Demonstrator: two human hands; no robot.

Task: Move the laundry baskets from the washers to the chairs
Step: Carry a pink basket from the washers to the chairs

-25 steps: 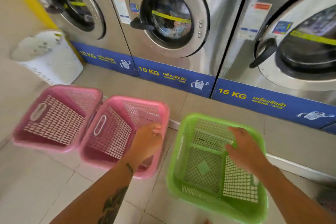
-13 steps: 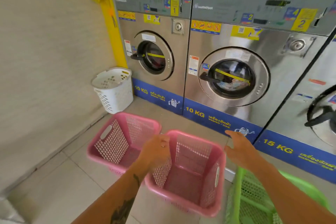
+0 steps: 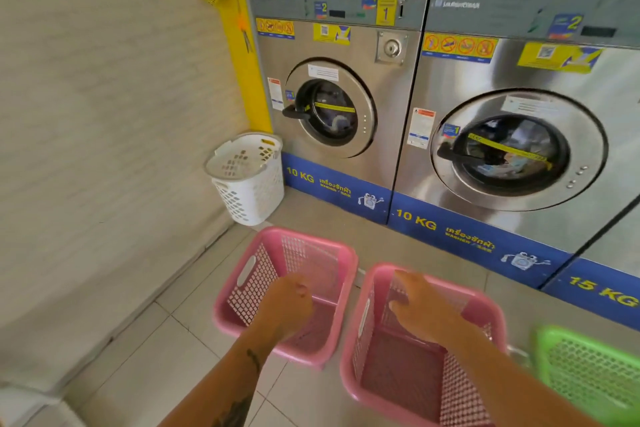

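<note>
Two empty pink laundry baskets stand side by side on the tiled floor before the washers: the left pink basket (image 3: 263, 274) and the right pink basket (image 3: 408, 371). A green basket (image 3: 588, 374) shows partly at the right edge. My left hand (image 3: 287, 305) hovers over the left pink basket with fingers loosely curled, holding nothing. My right hand (image 3: 422, 308) is spread above the right pink basket's far rim, fingers apart, gripping nothing. No chairs are in view.
Steel front-loading washers (image 3: 332, 107) with shut doors line the back above a blue strip. A white round hamper (image 3: 247, 177) stands in the corner by the yellow post (image 3: 242, 35). The beige wall (image 3: 104, 114) closes off the left side.
The view has swung left and up, from the green basket toward the pink ones. My right hand moved off the green basket to above the right pink basket; my left shifted over the left one.
</note>
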